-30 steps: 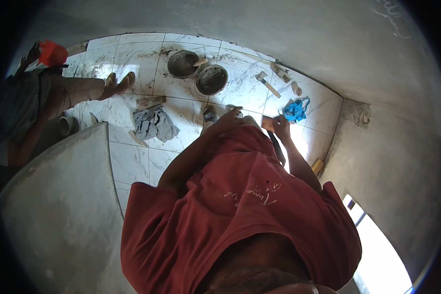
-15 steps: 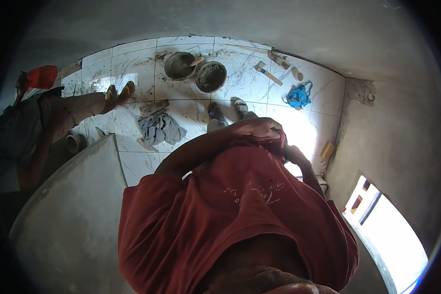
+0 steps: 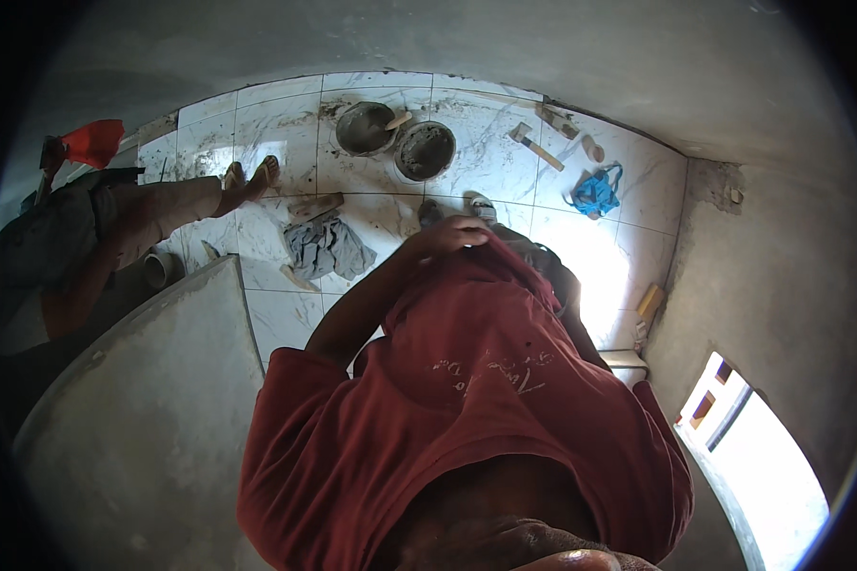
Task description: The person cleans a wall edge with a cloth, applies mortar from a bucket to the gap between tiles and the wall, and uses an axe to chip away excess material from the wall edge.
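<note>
My left hand point(image 3: 457, 235) is closed on the lower hem of the dark red T-shirt point(image 3: 505, 333) I am wearing, lifting the cloth away from my waist. Down at my right hip is my right hand point(image 3: 566, 288), in shadow and partly behind the shirt; its fingers are hidden. My shoes point(image 3: 481, 206) stand on the tiles below the shirt hem.
Two dark buckets point(image 3: 425, 150) with grey mortar stand ahead on marble-look tiles point(image 3: 486, 133). A hammer point(image 3: 536, 147), blue bag point(image 3: 596, 192) and grey cloth point(image 3: 326, 247) lie around. Another person point(image 3: 95, 219) is at left, beside a low grey wall point(image 3: 152, 371). A bright window point(image 3: 752, 457) is at right.
My left hand has moved left and slightly up with the shirt hem, spreading the cloth. My right hand has dropped toward the hip. The view has shifted slightly.
</note>
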A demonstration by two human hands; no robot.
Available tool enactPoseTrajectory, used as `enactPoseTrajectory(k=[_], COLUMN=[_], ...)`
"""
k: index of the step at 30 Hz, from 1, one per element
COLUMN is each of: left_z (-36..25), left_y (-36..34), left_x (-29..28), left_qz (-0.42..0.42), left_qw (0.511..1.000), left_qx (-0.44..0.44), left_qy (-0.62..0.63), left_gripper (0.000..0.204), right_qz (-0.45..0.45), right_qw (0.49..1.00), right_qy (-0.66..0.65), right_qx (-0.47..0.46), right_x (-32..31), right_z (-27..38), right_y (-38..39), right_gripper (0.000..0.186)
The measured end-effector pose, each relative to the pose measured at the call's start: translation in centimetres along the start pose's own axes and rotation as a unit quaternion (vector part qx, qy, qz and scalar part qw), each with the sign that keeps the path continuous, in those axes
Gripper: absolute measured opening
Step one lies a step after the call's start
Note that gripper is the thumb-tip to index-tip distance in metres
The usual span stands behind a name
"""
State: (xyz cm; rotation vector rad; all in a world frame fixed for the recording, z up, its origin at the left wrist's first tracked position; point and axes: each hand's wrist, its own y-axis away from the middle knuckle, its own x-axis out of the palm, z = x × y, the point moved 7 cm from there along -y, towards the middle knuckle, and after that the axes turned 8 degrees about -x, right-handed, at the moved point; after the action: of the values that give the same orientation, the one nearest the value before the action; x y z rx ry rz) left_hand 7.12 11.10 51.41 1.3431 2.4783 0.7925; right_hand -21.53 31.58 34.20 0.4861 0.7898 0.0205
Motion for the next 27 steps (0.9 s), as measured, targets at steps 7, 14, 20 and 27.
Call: enactPoseTrajectory(k=[7,14,20,27], left_z=[27.1,29.9,25.1,24.6], left_y=[10.4,12.6,9.9,7.1], left_x=[-10.2,-8.1,-5.0,-4.5], left_qz=[-0.341,-0.362,-0.337,-0.292], left_qw=[0.926,0.853,0.859,0.899], left_qx=[-0.123,-0.303,-0.245,-0.222], left_qy=[-0.108,0.221,0.297,0.24], left_gripper=[0.025,0.033,0.031,0.033], right_qz=[-0.219,-0.033,0.052,0.111], right_qw=[0.974,0.997,0.988,0.975], right_qy=[0.023,0.057,0.13,0.175], right_qx=[-0.059,0.035,0.064,0.08], right_x=[1.1,-0.7,-1.0,-1.5], right_z=[-1.6,3.2,5.5,6.4], right_y=[-2.5,-2.1,-2.2,-3.9], right_gripper=[0.027,0.04,0.045,0.05])
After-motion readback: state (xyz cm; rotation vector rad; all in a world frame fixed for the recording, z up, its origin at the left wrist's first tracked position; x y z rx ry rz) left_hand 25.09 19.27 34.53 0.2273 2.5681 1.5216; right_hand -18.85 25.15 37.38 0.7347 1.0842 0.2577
